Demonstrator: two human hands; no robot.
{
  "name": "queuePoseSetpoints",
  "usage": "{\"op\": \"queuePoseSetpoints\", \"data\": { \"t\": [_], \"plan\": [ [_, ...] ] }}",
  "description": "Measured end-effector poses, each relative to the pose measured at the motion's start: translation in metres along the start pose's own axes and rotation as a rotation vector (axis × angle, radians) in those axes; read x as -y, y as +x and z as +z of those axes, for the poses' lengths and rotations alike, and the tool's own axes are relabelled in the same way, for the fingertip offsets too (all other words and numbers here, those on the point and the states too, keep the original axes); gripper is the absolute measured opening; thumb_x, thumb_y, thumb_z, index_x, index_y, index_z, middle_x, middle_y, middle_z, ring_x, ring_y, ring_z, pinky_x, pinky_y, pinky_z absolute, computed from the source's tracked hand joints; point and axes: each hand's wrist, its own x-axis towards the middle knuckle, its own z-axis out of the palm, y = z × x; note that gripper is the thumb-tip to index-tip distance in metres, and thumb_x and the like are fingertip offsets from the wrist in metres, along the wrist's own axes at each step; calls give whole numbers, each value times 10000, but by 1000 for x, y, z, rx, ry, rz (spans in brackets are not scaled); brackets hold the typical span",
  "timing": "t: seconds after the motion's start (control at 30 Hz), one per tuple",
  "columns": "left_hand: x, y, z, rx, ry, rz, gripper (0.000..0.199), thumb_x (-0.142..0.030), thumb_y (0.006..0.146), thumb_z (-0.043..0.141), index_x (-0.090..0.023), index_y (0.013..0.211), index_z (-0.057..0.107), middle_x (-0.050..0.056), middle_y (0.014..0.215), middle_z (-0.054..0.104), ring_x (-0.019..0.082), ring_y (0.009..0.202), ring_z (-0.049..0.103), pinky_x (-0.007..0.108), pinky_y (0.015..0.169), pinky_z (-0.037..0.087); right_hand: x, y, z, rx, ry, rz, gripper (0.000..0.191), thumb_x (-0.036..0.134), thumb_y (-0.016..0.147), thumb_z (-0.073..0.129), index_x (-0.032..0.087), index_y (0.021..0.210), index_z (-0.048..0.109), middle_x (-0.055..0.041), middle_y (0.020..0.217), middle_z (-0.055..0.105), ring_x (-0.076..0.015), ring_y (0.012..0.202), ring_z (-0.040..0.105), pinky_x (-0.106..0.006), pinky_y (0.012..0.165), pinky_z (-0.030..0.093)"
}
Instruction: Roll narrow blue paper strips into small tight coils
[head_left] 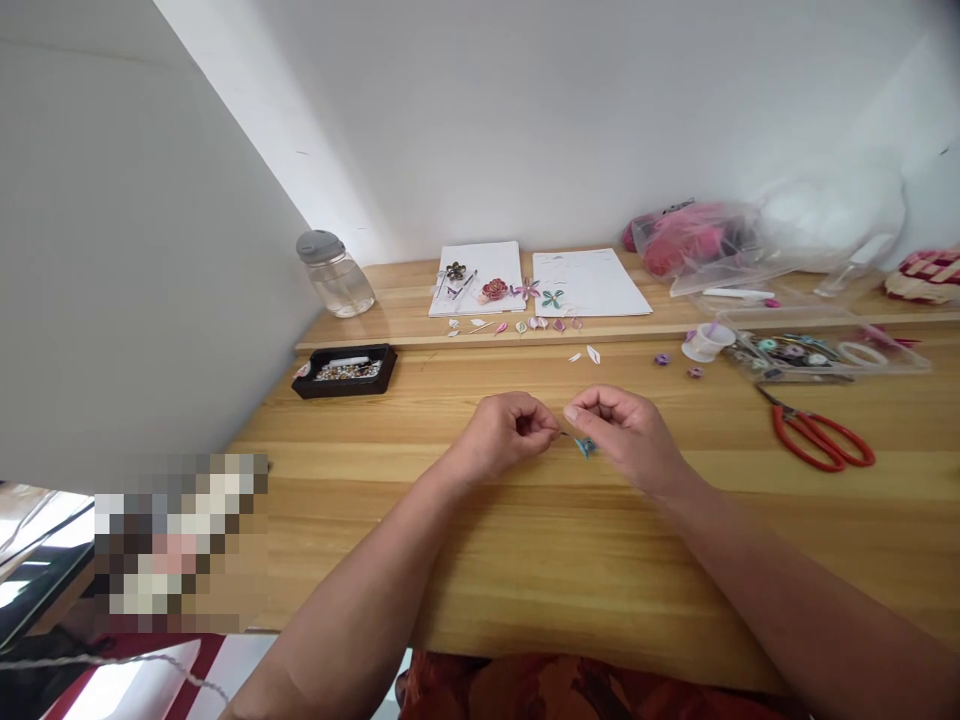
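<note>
Pinching a thin dark wire (566, 434) between thumb and forefinger, the left hand (506, 435) shows in the head view above the wooden tabletop (540, 560). At the wire's other end, a small blue piece (585, 448) sits just beneath the thumb of the right hand (628, 435). That hand has its thumb and fingers drawn together; whether they grip anything, I cannot tell. Red-handled scissors (823, 440) lie to the right, near a clear box (892, 362) of small parts and a white spool (707, 345). Well apart on the left stands a black tray (345, 388) of beads.
</note>
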Motion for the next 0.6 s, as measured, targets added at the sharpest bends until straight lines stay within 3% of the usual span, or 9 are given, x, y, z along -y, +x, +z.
{"op": "queuePoseSetpoints", "data": {
  "t": [0.13, 0.4, 0.6],
  "plan": [
    [-3, 0, -2, 43, -188, -41, 197, -321, 770, 669, -124, 773, 657, -8, 654, 564, 66, 564, 422, 202, 531, 330, -4, 4, 0, -12, 63, 61, 275, 427, 764, 680, 179, 689, 588, 24, 611, 496, -92, 535, 385, -240, 482, 316],
    [-3, 4, -3, -159, -446, -96, 221, -341, 716, 747, -132, 751, 685, 37, 791, 659, 93, 694, 546, 224, 682, 428, -4, 0, 7, 47, 182, 225, 347, 503, 715, 711, 192, 680, 560, 53, 554, 455, -66, 439, 328, -236, 426, 251],
    [2, 7, 0, -235, -727, -157, 221, -311, 660, 798, -133, 724, 684, 60, 941, 681, 137, 827, 633, 237, 700, 478, -12, -4, 9, 117, 39, 166, 271, 450, 803, 631, 193, 735, 576, 27, 619, 531, -83, 462, 396, -242, 448, 313]
  ]
}}
